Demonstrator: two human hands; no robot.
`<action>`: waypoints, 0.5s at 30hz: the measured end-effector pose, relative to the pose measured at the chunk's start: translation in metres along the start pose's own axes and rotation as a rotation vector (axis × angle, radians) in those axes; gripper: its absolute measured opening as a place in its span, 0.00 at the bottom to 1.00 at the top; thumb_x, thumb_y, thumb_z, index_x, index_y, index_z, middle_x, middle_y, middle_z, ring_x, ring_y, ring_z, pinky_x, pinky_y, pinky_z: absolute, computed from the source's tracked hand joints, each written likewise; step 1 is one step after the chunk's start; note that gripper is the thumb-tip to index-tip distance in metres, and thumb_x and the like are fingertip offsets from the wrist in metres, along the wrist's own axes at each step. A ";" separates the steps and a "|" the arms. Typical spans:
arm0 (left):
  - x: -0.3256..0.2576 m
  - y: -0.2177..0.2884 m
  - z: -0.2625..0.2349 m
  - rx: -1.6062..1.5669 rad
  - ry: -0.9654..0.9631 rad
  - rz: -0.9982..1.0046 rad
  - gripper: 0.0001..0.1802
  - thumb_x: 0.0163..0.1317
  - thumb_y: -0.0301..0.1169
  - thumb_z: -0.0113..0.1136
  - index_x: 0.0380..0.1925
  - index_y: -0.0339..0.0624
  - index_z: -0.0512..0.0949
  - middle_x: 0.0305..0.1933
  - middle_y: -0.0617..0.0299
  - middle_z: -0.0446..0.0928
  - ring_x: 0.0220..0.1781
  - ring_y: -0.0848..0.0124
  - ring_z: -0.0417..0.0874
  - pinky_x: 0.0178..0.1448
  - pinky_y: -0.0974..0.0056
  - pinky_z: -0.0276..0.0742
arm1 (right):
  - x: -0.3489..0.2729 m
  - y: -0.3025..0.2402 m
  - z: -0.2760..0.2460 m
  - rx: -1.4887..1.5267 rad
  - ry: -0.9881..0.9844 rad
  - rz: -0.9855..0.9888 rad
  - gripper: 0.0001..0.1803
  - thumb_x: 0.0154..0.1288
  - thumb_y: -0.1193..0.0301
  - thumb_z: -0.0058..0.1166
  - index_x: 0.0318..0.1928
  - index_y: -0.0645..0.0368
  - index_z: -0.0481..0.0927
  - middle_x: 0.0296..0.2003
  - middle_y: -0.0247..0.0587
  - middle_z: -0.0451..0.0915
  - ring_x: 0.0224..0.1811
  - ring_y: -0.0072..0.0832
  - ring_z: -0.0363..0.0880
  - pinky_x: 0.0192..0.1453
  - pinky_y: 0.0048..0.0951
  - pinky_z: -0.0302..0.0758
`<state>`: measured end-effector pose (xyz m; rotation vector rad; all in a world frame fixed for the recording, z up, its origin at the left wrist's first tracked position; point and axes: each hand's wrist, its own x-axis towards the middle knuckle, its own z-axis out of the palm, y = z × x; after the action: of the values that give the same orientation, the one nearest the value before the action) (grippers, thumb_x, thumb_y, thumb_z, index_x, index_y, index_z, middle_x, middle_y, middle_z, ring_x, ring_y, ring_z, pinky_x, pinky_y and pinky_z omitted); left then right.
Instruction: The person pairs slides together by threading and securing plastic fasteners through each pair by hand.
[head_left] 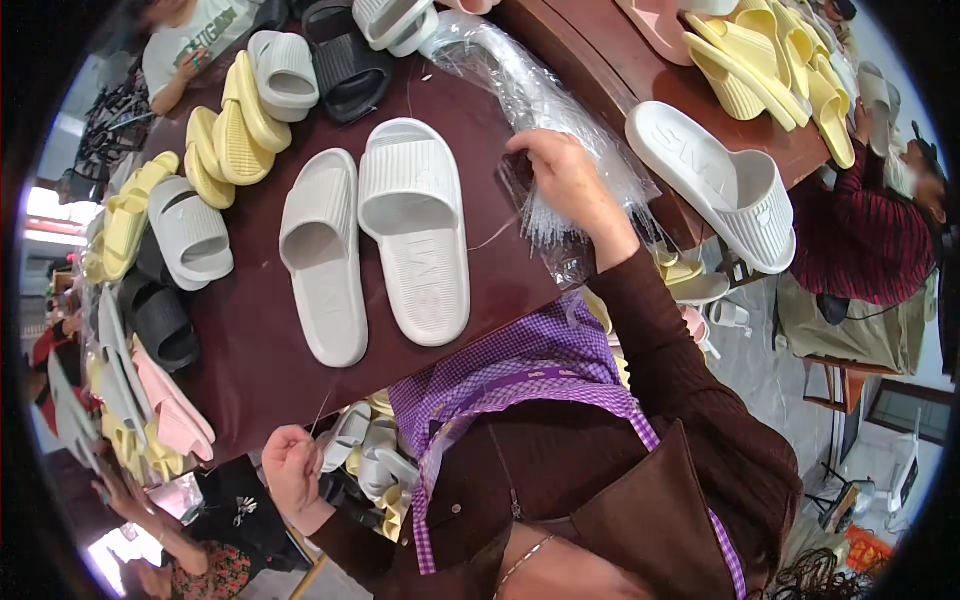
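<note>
From my distant station I see first the table, dark red-brown, with a smooth and slightly shiny top. My landmark on it is the pair of light-grey slides, a left slide and a right slide, side by side, soles down, toes pointing away from the wearer. On the near side of the pair is the wearer's purple checked apron. Beyond the pair and to its right lies a crinkled, transparent plastic bundle, with many thin strands at its near end. Further right of the pair, a single light-grey slide lies at a slant. To the left of the pair stand yellow slides and a grey slide; their straps are wide and ribbed.

About writing: raised letters are moulded in the footbeds of the right slide and of the single one. Far left beyond the pair, a co-worker's white shirt carries green print.

The right hand, right of the pair, rests over the plastic bundle with fingers half bent; whether they grip it, I cannot tell. The left hand, nearer than the pair, has its fingers curled inward. A fine thread runs close by the fingertips; I cannot tell if they pinch it.
</note>
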<state>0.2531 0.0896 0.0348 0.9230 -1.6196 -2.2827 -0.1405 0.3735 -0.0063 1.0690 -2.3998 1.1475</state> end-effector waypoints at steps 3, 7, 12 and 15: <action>0.001 0.003 0.009 0.106 0.073 0.020 0.05 0.55 0.18 0.50 0.31 0.32 0.74 0.21 0.67 0.70 0.18 0.83 0.64 0.22 0.77 0.57 | 0.003 -0.014 -0.009 0.249 0.025 0.090 0.14 0.54 0.85 0.48 0.41 0.63 0.79 0.36 0.47 0.80 0.39 0.43 0.79 0.45 0.34 0.75; 0.016 0.012 0.035 0.263 0.087 0.064 0.04 0.57 0.20 0.52 0.32 0.33 0.73 0.20 0.67 0.69 0.18 0.81 0.65 0.21 0.77 0.58 | 0.008 -0.078 -0.034 0.233 0.094 -0.152 0.14 0.53 0.85 0.51 0.42 0.64 0.79 0.35 0.46 0.80 0.38 0.40 0.79 0.43 0.32 0.75; 0.027 0.033 0.089 0.325 0.086 0.139 0.05 0.55 0.18 0.52 0.33 0.33 0.74 0.21 0.66 0.70 0.19 0.81 0.67 0.23 0.77 0.60 | -0.010 -0.135 -0.020 0.235 -0.033 -0.475 0.15 0.48 0.82 0.57 0.41 0.63 0.79 0.31 0.42 0.78 0.33 0.36 0.77 0.37 0.32 0.72; 0.029 0.040 0.116 0.275 -0.076 0.100 0.08 0.56 0.18 0.52 0.36 0.35 0.76 0.26 0.68 0.73 0.25 0.85 0.68 0.28 0.78 0.62 | -0.023 -0.141 -0.007 0.234 -0.123 -0.516 0.15 0.47 0.81 0.60 0.40 0.62 0.79 0.29 0.40 0.77 0.31 0.35 0.75 0.35 0.32 0.71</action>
<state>0.1545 0.1513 0.0840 0.7967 -2.0016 -2.0871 -0.0231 0.3323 0.0645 1.7480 -1.9165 1.2091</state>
